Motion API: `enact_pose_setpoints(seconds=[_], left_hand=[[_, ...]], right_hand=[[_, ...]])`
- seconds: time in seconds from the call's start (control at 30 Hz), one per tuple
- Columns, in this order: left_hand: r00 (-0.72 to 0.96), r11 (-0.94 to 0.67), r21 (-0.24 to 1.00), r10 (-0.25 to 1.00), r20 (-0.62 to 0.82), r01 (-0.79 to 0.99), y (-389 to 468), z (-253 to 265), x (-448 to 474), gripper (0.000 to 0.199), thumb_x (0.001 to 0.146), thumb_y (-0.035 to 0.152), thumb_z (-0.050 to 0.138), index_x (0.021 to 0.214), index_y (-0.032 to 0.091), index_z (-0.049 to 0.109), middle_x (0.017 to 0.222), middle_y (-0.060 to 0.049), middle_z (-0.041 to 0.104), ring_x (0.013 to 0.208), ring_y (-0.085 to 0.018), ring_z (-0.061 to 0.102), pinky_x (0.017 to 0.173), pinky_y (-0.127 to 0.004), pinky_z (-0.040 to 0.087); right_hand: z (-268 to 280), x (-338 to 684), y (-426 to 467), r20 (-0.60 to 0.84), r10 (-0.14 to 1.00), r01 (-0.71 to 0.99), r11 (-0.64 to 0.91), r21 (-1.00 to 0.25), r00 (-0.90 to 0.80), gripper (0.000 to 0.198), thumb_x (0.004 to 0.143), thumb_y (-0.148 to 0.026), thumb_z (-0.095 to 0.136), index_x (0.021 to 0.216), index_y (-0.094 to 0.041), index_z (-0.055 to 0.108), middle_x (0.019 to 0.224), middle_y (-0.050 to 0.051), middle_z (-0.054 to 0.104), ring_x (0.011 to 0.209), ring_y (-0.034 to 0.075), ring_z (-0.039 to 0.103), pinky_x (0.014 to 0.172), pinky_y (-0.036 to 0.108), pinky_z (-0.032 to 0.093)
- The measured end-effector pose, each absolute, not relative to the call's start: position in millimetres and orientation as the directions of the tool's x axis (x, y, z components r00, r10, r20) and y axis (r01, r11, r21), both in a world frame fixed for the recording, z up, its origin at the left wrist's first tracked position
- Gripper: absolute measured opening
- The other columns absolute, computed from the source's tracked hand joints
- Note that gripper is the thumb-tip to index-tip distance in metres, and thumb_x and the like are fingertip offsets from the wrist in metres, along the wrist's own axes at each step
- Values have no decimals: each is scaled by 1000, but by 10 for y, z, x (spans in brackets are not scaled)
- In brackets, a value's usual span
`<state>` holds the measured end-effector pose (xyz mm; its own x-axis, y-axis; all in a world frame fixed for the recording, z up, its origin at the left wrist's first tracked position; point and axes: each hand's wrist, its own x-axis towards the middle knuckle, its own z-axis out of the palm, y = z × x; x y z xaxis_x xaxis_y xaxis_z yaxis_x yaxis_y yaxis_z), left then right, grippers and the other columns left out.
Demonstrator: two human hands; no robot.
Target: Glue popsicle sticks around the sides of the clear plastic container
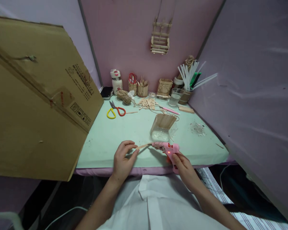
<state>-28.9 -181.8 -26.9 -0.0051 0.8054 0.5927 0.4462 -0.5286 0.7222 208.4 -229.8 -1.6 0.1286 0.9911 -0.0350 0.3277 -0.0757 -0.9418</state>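
Near the table's front edge, my left hand (124, 159) pinches one end of a flat wooden craft stick (142, 147) between thumb and fingers. My right hand (185, 167) is wrapped round the grip of a pink hot glue gun (168, 148), whose small light glows orange. The gun's nozzle points left and meets, or nearly meets, the stick's far end. Just beyond the gun lies a clear plastic container (160, 135) with a row of wooden sticks (165, 121) along its back side.
Scissors (116, 110) with yellow and red handles, a twine ball (126, 98), loose wooden pieces (147, 103) and a pink pen-like tool (171, 111) lie farther back. A glass of water (175, 97) and a holder of glue sticks (188, 76) stand at the right. A cardboard sheet (38, 105) leans at left.
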Motion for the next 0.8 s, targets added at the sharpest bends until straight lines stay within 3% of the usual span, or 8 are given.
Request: enact_pose_setpoints(seconds=[0.8], left_hand=[[-12,-521,727,809,588,447,-1822,-276,-289,6,88,24,63,88,20,68,97,-5,65,94,-17,64,80,-31,55]], right_hand=[[-4,2089,-2281,-73,987,281,-112,-953,144,46,84,-64,52,75,-19,60,70,3,60,63,16,50,53,26,41]])
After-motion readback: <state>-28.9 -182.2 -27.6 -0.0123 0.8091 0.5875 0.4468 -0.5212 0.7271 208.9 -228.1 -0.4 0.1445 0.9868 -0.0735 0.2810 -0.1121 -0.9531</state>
